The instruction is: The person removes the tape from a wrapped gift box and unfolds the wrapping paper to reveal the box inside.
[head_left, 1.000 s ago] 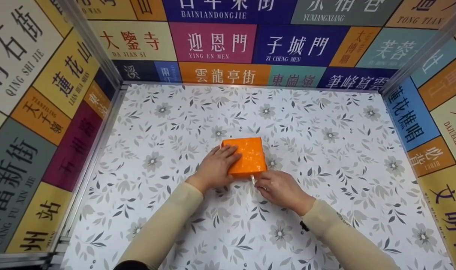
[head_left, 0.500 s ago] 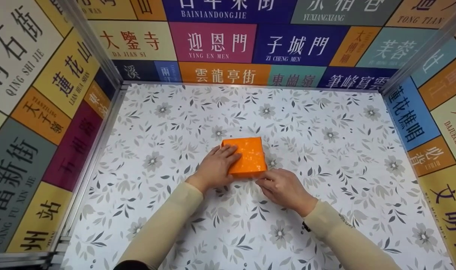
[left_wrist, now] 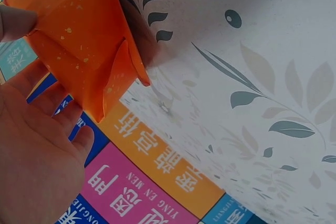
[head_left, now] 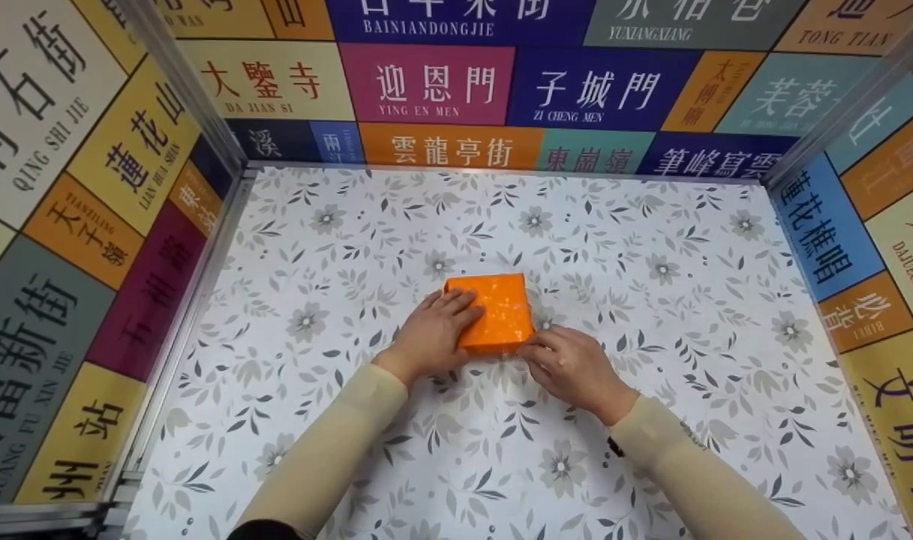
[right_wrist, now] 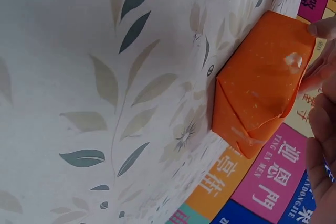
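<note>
A box wrapped in orange paper (head_left: 499, 311) rests mid-table. My left hand (head_left: 432, 334) rests over its left side, fairly straight fingers on top and thumb against the near end. In the left wrist view that thumb touches the orange paper (left_wrist: 73, 30), where folded flaps show. At the near right corner, my right hand (head_left: 575, 369) touches the box. The right wrist view has its thumb and forefinger on either side of the paper's edge, while the other fingers curl loosely. A shiny patch (right_wrist: 294, 62) shows on the wrapped end; whether it is tape I cannot tell.
A white cloth with grey leaves and flowers (head_left: 366, 240) covers the table. Panels with coloured street names (head_left: 435, 84) stand behind and at both sides, in metal frames (head_left: 216, 112).
A pale strip in my right fingers, seen one second ago, no longer shows. The right hand has shifted slightly up against the near right corner. My left hand and the box have stayed put.
</note>
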`<act>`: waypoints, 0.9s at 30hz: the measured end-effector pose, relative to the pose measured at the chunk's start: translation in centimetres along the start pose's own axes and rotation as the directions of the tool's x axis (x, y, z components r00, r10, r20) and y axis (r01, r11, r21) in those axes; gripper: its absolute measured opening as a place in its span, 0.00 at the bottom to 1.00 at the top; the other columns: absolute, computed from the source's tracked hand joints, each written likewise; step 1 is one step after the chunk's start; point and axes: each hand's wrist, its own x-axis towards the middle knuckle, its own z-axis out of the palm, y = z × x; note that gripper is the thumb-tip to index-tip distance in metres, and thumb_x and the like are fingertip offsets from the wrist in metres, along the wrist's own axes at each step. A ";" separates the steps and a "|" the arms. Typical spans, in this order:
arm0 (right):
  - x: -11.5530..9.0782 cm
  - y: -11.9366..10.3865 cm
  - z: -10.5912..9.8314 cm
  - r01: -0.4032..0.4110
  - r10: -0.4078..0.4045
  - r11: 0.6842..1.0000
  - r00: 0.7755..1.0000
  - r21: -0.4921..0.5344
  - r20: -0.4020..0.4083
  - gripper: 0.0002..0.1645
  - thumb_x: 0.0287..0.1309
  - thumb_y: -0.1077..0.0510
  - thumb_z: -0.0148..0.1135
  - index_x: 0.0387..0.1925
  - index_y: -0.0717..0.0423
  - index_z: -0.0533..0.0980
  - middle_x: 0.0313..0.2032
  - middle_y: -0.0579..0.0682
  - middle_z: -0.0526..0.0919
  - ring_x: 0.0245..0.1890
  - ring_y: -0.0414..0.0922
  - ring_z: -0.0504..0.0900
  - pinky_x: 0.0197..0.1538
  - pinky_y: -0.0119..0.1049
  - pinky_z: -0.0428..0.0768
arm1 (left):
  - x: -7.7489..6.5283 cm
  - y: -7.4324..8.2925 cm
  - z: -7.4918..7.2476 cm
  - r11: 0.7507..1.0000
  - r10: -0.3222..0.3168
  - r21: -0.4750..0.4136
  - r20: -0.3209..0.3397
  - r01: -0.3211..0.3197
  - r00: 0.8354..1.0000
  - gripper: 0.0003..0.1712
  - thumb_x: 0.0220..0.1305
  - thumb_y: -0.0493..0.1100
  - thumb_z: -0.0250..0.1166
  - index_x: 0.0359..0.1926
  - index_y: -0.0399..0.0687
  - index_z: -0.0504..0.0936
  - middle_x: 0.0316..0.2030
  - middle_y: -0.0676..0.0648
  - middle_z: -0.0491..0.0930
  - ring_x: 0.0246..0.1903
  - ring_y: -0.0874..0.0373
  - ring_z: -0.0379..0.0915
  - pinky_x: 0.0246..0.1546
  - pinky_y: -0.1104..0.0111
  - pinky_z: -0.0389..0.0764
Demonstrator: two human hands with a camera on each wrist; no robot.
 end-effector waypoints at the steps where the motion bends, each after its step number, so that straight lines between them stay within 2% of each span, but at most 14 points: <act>1: 0.0 0.2 0.0 -0.034 0.034 0.999 0.999 -0.003 0.015 0.11 0.54 0.61 0.69 0.41 0.53 0.86 0.41 0.46 0.83 0.39 0.45 0.82 0.40 0.40 0.82 | 0.0 0.0 0.0 1.000 0.001 0.004 0.000 -0.001 1.000 0.41 0.60 0.54 0.66 0.74 0.55 0.66 0.76 0.48 0.54 0.75 0.50 0.46 0.73 0.54 0.43; 4: 0.1 0.8 0.1 -0.160 0.161 0.987 0.983 -0.009 0.087 0.16 0.57 0.60 0.68 0.48 0.51 0.84 0.48 0.47 0.82 0.47 0.45 0.80 0.45 0.42 0.82 | -0.1 0.0 -0.1 1.000 0.005 0.017 0.003 -0.005 1.000 0.41 0.60 0.53 0.65 0.74 0.54 0.66 0.76 0.48 0.55 0.75 0.50 0.47 0.73 0.54 0.43; 6: 0.2 1.1 0.1 -0.237 0.237 0.971 0.962 -0.013 0.140 0.20 0.60 0.58 0.66 0.55 0.51 0.81 0.55 0.48 0.79 0.54 0.46 0.78 0.51 0.45 0.80 | -0.1 0.0 -0.1 1.000 0.007 0.025 0.003 -0.007 1.000 0.41 0.60 0.53 0.65 0.74 0.54 0.67 0.76 0.47 0.55 0.74 0.49 0.47 0.74 0.54 0.43; 9: 0.7 1.6 0.1 -0.317 0.309 0.949 0.925 -0.001 0.220 0.27 0.63 0.57 0.60 0.64 0.52 0.75 0.64 0.49 0.74 0.62 0.47 0.73 0.59 0.47 0.75 | -0.1 0.1 -0.2 0.999 0.008 0.041 0.003 -0.008 1.000 0.40 0.60 0.52 0.65 0.73 0.54 0.67 0.75 0.47 0.56 0.74 0.49 0.48 0.74 0.55 0.43; 13: 1.6 2.1 0.2 -0.350 0.327 0.937 0.896 0.023 0.301 0.32 0.64 0.58 0.55 0.70 0.53 0.69 0.70 0.51 0.67 0.68 0.49 0.66 0.66 0.49 0.68 | -0.1 0.2 -0.3 0.998 0.003 0.056 0.002 -0.003 1.000 0.41 0.61 0.54 0.65 0.74 0.54 0.67 0.75 0.47 0.56 0.74 0.49 0.48 0.74 0.55 0.43; 21: 2.3 2.6 0.5 -0.378 0.345 0.926 0.847 0.003 0.404 0.33 0.67 0.58 0.53 0.73 0.50 0.64 0.74 0.50 0.62 0.72 0.50 0.61 0.70 0.50 0.61 | -0.2 0.4 -0.3 0.998 0.019 0.061 -0.003 -0.019 1.000 0.40 0.62 0.53 0.65 0.74 0.54 0.66 0.76 0.46 0.55 0.74 0.48 0.48 0.73 0.54 0.45; 27: 2.1 2.8 0.5 -0.383 0.348 0.924 0.836 -0.003 0.424 0.34 0.68 0.56 0.51 0.74 0.50 0.63 0.74 0.50 0.60 0.72 0.51 0.60 0.71 0.50 0.60 | -0.2 0.6 -0.2 0.998 0.023 0.051 -0.008 -0.022 1.000 0.40 0.62 0.53 0.66 0.74 0.54 0.66 0.75 0.46 0.55 0.74 0.48 0.48 0.73 0.54 0.45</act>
